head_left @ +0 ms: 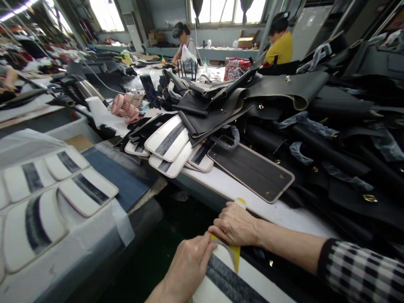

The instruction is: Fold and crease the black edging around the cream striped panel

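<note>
My left hand is closed, thumb and fingers pinching the corner of a white panel with a broad black stripe across it. Close beside it, my right hand is a fist around a yellow-and-white strip that resembles peel-off backing. One end of the strip pokes out above the fist, and a curved part hangs below over the panel. The lower part of the panel runs out of view at the bottom edge. Past my hands, a black panel with a pale edge and gold fittings lies on the white tabletop.
Similar striped white panels are stacked beyond, and others lie on the left table. Black leather-like pieces with wrapped handles heap up at right. A pink fan stands behind. Two people work at the back.
</note>
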`<act>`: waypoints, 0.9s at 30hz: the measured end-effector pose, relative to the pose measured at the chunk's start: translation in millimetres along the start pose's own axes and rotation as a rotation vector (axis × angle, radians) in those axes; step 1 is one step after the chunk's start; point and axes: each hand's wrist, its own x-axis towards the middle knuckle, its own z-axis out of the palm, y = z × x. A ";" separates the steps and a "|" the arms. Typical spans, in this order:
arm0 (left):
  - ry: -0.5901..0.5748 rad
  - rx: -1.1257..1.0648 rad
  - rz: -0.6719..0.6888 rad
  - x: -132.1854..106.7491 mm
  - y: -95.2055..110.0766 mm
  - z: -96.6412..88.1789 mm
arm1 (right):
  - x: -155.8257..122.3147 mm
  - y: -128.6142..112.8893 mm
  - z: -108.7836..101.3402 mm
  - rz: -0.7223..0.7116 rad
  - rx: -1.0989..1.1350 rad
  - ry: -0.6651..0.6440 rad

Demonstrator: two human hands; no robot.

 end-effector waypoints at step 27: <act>-0.079 -0.822 -0.203 19.7 -10.3 2.0 | -61.8 -8.3 8.9 0.655 1.183 0.027</act>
